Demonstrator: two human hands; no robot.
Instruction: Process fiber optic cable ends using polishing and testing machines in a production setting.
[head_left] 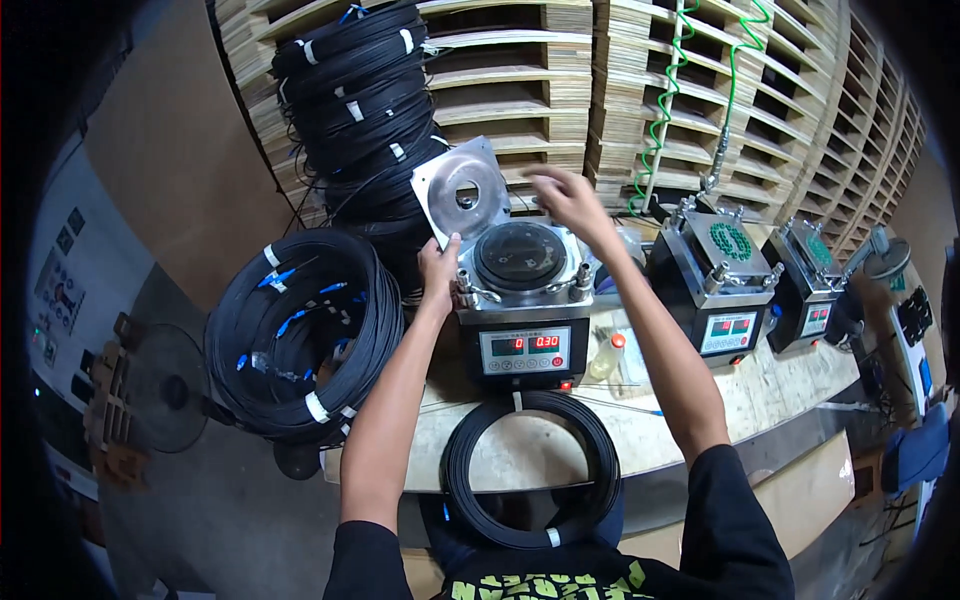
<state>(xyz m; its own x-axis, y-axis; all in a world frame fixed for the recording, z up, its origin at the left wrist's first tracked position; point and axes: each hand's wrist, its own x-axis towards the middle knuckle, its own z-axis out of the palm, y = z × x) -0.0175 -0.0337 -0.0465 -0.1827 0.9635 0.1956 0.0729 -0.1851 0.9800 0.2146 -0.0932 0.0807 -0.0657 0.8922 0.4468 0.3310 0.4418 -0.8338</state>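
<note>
My left hand (438,270) grips the lower edge of a square metal plate (484,165) with a round hole in its middle, holding it tilted up. Below the plate's right side is a polishing machine (470,340) with a round dark pad (520,255) on top, metal corner clamps and a lit red display. Over the pad's far right side hangs my right hand (572,205), its fingers curled together and slightly blurred. Whatever may be between those fingertips is too small to make out. A coil of black cable (462,450) rests at the table's front edge, against my lap.
On the left stand a wide coil of black cable (235,340) with blue connectors and a tall stack of coils (350,130). Two similar machines (700,285) (815,285) with green connector rings are at right. A red-capped bottle (606,358) stands near my right forearm. Wooden pallets (500,55) rise behind.
</note>
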